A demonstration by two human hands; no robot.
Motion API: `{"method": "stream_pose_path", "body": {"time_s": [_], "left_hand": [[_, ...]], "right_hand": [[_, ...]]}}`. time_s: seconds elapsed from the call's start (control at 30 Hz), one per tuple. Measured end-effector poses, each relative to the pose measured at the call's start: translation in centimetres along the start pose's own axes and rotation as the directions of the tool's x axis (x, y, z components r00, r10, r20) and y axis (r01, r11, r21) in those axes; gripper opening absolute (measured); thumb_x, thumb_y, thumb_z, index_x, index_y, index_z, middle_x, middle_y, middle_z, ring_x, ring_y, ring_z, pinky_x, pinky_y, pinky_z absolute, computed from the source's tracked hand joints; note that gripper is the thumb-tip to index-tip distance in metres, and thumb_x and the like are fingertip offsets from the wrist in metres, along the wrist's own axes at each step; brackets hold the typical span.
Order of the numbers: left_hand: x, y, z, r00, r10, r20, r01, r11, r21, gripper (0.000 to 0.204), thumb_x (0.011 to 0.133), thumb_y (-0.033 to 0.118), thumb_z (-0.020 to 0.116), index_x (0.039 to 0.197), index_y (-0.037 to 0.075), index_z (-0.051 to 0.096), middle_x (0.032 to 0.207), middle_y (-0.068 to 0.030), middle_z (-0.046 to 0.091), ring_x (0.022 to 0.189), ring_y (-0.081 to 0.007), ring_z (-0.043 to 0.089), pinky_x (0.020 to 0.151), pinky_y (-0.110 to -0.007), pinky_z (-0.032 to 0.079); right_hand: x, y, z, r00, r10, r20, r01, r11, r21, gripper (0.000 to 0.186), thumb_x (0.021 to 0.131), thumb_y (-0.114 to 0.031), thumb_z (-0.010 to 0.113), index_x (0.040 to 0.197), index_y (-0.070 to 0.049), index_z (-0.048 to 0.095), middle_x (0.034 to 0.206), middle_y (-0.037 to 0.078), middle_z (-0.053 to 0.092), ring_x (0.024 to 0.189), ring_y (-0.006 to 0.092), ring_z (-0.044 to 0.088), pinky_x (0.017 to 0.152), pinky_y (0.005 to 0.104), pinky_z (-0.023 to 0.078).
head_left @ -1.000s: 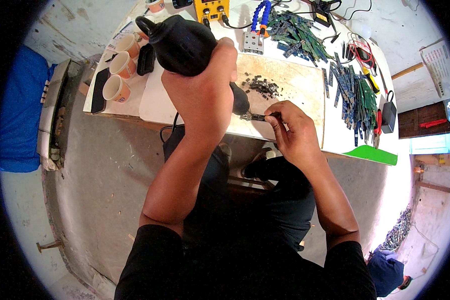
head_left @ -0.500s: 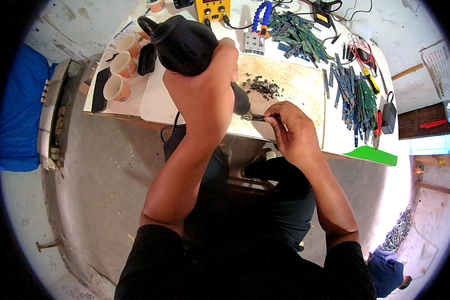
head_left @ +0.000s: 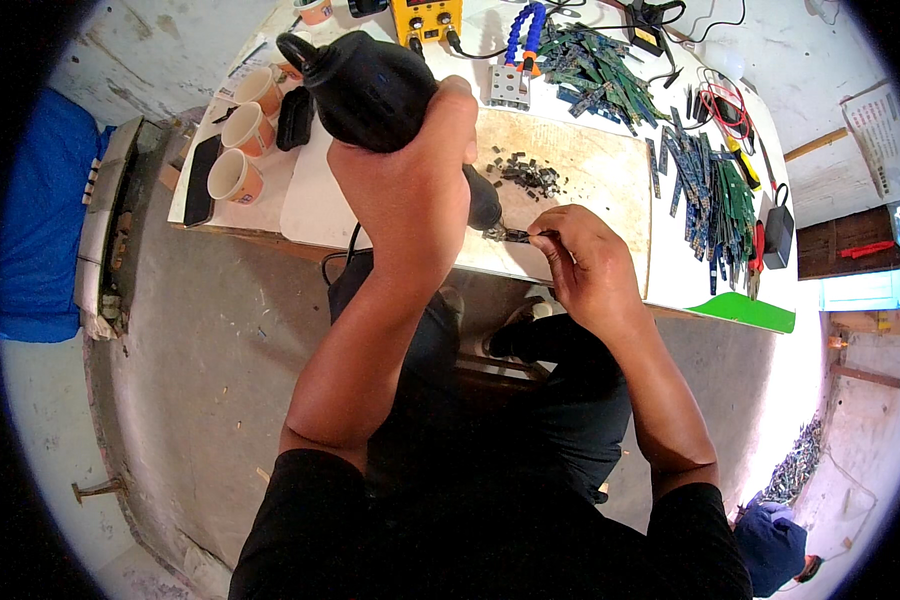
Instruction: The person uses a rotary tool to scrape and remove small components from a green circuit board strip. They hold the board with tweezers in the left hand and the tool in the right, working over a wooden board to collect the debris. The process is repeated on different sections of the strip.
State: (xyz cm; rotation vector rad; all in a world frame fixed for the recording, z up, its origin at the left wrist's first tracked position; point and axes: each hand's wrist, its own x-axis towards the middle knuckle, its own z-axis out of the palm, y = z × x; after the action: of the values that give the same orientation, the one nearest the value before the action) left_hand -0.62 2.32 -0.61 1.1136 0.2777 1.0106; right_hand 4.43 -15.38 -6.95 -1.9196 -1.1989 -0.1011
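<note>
My left hand point(head_left: 402, 190) is wrapped round a bulky black hot air gun point(head_left: 370, 92), its cord end up and its metal nozzle pointing down to the right. The nozzle sits right at a thin dark strip point(head_left: 517, 236), which looks like a narrow circuit board, near the front edge of the tan work board point(head_left: 610, 185). At the strip's other end my right hand point(head_left: 590, 258) pinches it between thumb and fingers; the fingers hide part of it. Just beyond lies a scattered heap of small black chips point(head_left: 530, 176).
Piles of green circuit board strips point(head_left: 595, 72) point(head_left: 712, 195) lie behind and to the right. Paper cups point(head_left: 235, 176) and a black phone point(head_left: 202, 180) stand at left. A yellow soldering station point(head_left: 425, 20), a blue flexible arm point(head_left: 522, 35) and red-handled pliers point(head_left: 757, 250) are also on the table point(head_left: 310, 205).
</note>
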Motion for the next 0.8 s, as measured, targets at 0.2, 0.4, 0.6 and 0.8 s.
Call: {"method": "stream_pose_path", "body": {"time_s": [0.2, 0.4, 0.6, 0.8], "left_hand": [[-0.02, -0.13, -0.12, 1.000, 0.023, 0.004, -0.023, 1.000, -0.008, 0.016, 0.080, -0.003, 0.070, 0.084, 0.003, 0.055, 0.063, -0.0043, 0.055, 0.053, -0.0158, 0.053, 0.055, -0.029, 0.043], [0.04, 0.10, 0.25, 0.998, 0.041, -0.038, -0.044, 0.997, -0.070, 0.022, 0.080, 0.001, 0.069, 0.062, 0.006, 0.057, 0.058, 0.0035, 0.059, 0.052, -0.0050, 0.057, 0.054, -0.021, 0.043], [-0.05, 0.31, 0.08, 0.999, 0.041, -0.013, -0.041, 0.999, 0.019, 0.013, 0.081, -0.003, 0.068, 0.083, 0.002, 0.057, 0.063, -0.0044, 0.055, 0.054, -0.0157, 0.053, 0.055, -0.030, 0.043], [-0.07, 0.28, 0.17, 1.000, 0.017, -0.011, -0.017, 1.000, -0.011, 0.014, 0.081, -0.003, 0.068, 0.083, 0.003, 0.056, 0.064, -0.0045, 0.054, 0.054, -0.0160, 0.053, 0.055, -0.030, 0.043]], "right_hand": [[-0.02, 0.00, 0.01, 0.999, 0.006, -0.041, -0.006, 1.000, -0.005, 0.012, 0.084, 0.004, 0.066, 0.094, 0.000, 0.062, 0.092, 0.016, 0.065, 0.085, 0.0378, 0.064, 0.075, 0.0423, 0.052], [0.17, 0.05, -0.02, 0.976, 0.123, -0.178, -0.138, 0.988, -0.072, 0.015, 0.086, 0.003, 0.068, 0.099, -0.001, 0.062, 0.092, 0.017, 0.064, 0.082, 0.0381, 0.064, 0.072, 0.0414, 0.052], [-0.35, -0.42, 0.10, 0.989, 0.134, -0.069, -0.132, 0.991, 0.032, 0.010, 0.088, 0.001, 0.066, 0.097, 0.000, 0.061, 0.090, 0.018, 0.063, 0.080, 0.0386, 0.063, 0.070, 0.0405, 0.051], [-0.28, -0.52, 0.28, 0.993, 0.110, -0.043, -0.107, 0.993, 0.056, 0.009, 0.088, 0.001, 0.066, 0.095, 0.001, 0.061, 0.089, 0.018, 0.063, 0.080, 0.0388, 0.063, 0.071, 0.0402, 0.052]]}}
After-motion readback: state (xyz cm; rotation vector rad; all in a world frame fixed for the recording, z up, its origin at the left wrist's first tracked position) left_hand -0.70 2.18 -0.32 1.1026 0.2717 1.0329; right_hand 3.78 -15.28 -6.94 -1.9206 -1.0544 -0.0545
